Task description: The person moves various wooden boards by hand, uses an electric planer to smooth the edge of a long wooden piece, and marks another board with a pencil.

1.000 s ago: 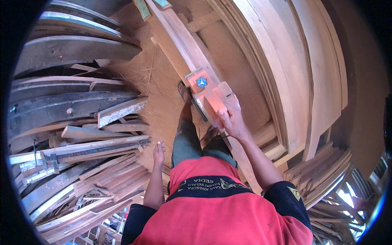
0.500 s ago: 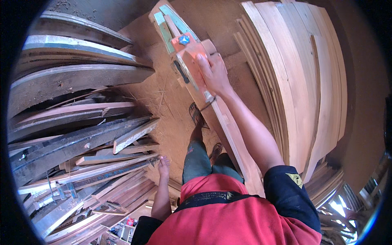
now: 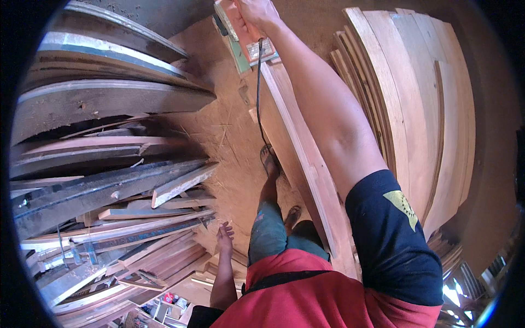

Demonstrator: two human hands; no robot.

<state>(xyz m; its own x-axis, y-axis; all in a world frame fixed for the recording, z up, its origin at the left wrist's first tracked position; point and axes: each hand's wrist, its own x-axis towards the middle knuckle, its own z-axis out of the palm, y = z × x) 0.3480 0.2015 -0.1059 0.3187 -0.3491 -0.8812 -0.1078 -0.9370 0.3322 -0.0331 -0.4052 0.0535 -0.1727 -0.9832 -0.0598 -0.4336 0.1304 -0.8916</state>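
My right hand (image 3: 260, 11) is closed round the handle of an orange-red electric hand planer (image 3: 240, 27) at the top of the view, the arm stretched far forward. The picture's upper edge cuts off the front of the planer and part of the hand. Beneath the planer runs a long reddish wooden plank (image 3: 298, 131), reaching back toward my right side. A black cord (image 3: 259, 104) trails from the planer's rear down past the plank's left side. My left hand (image 3: 225, 236) hangs low at my left with loosely spread fingers, holding nothing, near stacked timber.
Dark and pale boards (image 3: 109, 104) are piled along the left, their ends jutting toward me. Wide planed boards (image 3: 404, 82) lean in a stack on the right. Sawdust covers the floor (image 3: 219, 142), where my sandalled feet (image 3: 268, 158) stand beside the plank.
My right hand has pushed the planer forward along the plank, toward the top of the view. My left hand hangs slightly lower, with its fingers more spread.
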